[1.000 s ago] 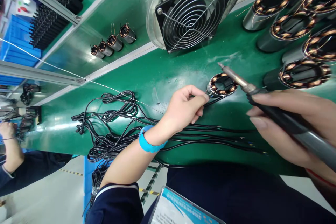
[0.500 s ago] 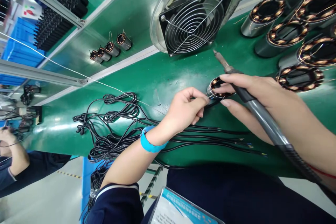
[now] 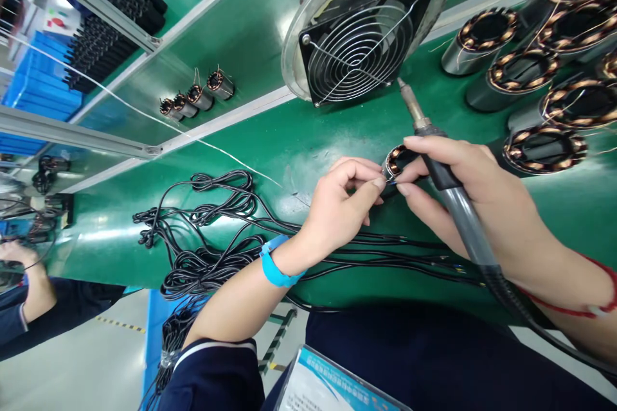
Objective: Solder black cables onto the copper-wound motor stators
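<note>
- On my feed, the right hand (image 3: 486, 205) has come in from the right of the frame, so both hands now meet at the short steel cylinder ringed with copper windings (image 3: 394, 160), right of centre, on the green tabletop (image 3: 289, 131); fingers partly hide it.
- My right grip is wrapped around the soldering iron with the grey-and-black handle (image 3: 456, 205), while the thumb and a fingertip reach to the cylinder's lower rim.
- The iron's tip has swung up from beside the windings and now points toward the black square fan with the silver wire guard (image 3: 357, 64), at top centre. I judge this moment as finger work on the leads, with no heat applied.
- My left hand (image 3: 340, 202) stays at the cylinder's left edge, thumb and forefinger pinched on thin leads (image 3: 392, 183); I can't tell how many.
- Looped black cables (image 3: 207, 263) lie lower left of centre.
</note>
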The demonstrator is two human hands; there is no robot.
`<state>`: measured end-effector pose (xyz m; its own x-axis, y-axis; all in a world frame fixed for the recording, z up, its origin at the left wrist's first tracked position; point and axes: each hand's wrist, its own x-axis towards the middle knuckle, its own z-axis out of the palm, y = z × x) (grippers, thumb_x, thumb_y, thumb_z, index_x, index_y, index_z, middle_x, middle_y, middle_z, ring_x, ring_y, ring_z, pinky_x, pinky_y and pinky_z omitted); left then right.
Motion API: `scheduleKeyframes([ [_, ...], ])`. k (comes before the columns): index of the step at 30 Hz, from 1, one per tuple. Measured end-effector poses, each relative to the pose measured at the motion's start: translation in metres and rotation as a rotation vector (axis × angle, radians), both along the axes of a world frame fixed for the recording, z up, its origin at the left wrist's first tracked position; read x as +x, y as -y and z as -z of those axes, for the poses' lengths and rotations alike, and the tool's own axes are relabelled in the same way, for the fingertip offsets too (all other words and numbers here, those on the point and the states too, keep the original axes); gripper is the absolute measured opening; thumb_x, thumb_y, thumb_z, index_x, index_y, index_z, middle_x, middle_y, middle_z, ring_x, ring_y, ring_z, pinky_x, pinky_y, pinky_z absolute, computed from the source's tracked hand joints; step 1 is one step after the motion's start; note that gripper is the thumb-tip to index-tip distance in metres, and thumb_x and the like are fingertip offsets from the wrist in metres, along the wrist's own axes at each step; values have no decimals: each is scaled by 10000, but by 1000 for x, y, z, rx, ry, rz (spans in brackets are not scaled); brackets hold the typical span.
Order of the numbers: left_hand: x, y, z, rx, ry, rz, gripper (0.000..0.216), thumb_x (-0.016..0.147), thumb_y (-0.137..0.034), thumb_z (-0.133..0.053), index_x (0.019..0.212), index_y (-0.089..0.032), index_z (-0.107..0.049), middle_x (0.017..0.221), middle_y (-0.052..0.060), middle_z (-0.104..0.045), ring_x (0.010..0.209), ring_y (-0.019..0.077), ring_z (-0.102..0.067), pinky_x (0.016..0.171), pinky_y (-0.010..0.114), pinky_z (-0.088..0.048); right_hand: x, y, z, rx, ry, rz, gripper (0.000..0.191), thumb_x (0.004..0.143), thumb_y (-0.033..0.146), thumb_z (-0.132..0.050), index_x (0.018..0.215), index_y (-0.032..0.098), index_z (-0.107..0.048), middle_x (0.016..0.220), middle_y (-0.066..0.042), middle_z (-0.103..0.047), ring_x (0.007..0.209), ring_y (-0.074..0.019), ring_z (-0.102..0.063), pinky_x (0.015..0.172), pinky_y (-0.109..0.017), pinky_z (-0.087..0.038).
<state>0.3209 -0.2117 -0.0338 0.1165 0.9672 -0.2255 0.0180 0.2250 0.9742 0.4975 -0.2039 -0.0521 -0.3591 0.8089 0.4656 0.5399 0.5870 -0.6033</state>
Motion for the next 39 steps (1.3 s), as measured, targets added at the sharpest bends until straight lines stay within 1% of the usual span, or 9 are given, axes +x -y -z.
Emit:
scheduleKeyframes([
  [2, -1, 1, 3, 172, -100, 22, 97, 877, -195, -655, 789, -160, -632, 1017, 47, -642, 727, 87, -636, 505, 195, -487, 0, 0, 0, -9, -24, -4, 573, 956, 185, -572, 1474, 360, -401, 953, 2, -708, 936, -244, -692, 883, -425, -539],
  [4, -2, 2, 6, 306, -195, 39, 104, 899, -180, -650, 796, -169, -646, 983, 45, -658, 848, 116, -652, 657, 227, -537, -1, -1, -1, -13, -48, -16, 574, 955, 189, -584, 1474, 358, -406, 951, 3, -706, 960, -243, -695, 908, -428, -539],
  [7, -2, 2, 8, 428, -297, 42, 115, 916, -169, -654, 801, -175, -661, 918, 34, -660, 902, 132, -639, 788, 266, -540, -1, -1, 0, -21, -59, -24, 573, 954, 189, -583, 1474, 357, -409, 960, 0, -703, 975, -244, -698, 926, -433, -539],
  [12, 0, 4, 7, 439, -400, 69, 106, 938, -180, -621, 842, -185, -666, 879, 24, -636, 854, 133, -598, 735, 260, -503, -1, -2, 3, -16, -49, -22, 583, 944, 192, -583, 1473, 365, -409, 952, 4, -702, 964, -244, -702, 921, -434, -543],
  [17, 1, 5, 8, 473, -383, 41, 132, 893, -83, -531, 861, -186, -607, 879, 19, -596, 801, 119, -558, 699, 249, -480, 1, -4, 2, 11, -47, -32, 617, 932, 170, -584, 1487, 357, -393, 942, 5, -703, 957, -242, -702, 932, -431, -536],
  [24, -2, 5, 12, 406, -332, 70, 71, 930, -168, -566, 882, -187, -616, 940, 33, -583, 845, 125, -598, 672, 243, -507, 0, -4, 3, 70, -42, -38, 565, 946, 192, -588, 1470, 307, -411, 915, 5, -700, 934, -231, -691, 907, -423, -533],
  [32, -1, 3, 7, 410, -488, 92, 101, 946, -135, -577, 905, -185, -655, 916, 28, -606, 848, 133, -581, 694, 251, -493, 0, -5, 3, 72, -26, -39, 608, 932, 160, -583, 1475, 351, -390, 934, 8, -700, 928, -232, -689, 893, -423, -526],
  [36, -2, 4, 9, 492, -508, 149, 80, 934, -121, -565, 949, -191, -601, 929, 29, -607, 862, 140, -580, 713, 268, -493, 0, -5, 4, 79, -22, -35, 591, 935, 161, -571, 1464, 361, -396, 938, 5, -702, 904, -230, -691, 860, -417, -540],
  [39, -5, 3, 12, 631, -543, 183, 129, 901, -81, -570, 950, -198, -552, 940, 33, -597, 860, 141, -568, 710, 275, -480, 0, -5, 5, 24, -36, -38, 565, 949, 177, -557, 1461, 363, -405, 944, 2, -703, 926, -231, -695, 894, -428, -551],
])
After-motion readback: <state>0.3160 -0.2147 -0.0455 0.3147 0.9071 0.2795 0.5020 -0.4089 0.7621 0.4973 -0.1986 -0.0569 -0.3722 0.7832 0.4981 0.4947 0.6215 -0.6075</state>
